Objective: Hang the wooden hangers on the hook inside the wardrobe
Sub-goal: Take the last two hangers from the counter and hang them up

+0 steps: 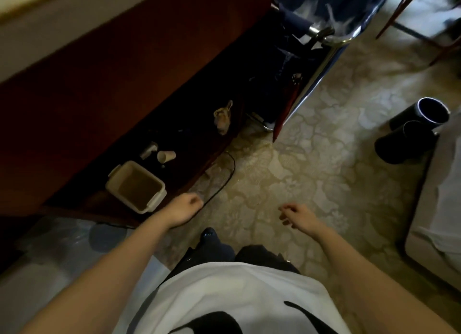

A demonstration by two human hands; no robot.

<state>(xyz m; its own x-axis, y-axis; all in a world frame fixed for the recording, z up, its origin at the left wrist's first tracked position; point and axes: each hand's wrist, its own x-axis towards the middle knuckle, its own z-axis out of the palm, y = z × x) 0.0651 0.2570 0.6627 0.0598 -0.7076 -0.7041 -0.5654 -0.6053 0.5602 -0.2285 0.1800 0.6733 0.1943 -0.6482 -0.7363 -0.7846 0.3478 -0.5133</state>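
Note:
I look straight down at a patterned carpet. My left hand (183,209) hangs over the floor with its fingers curled into a loose fist and nothing in it. My right hand (298,216) is beside it, fingers loosely bent and apart, holding nothing. No wooden hanger, hook or wardrobe interior shows clearly. A dark red-brown wooden panel (112,79) runs diagonally across the upper left.
A low dark shelf holds a white box (136,186), a paper cup (166,156) and a small figurine (223,118). A chrome-framed cart with dark blue fabric (321,42) stands ahead. Two dark cylinders (411,129) and a white bed edge (439,209) are at right. A black cable (224,181) crosses the floor.

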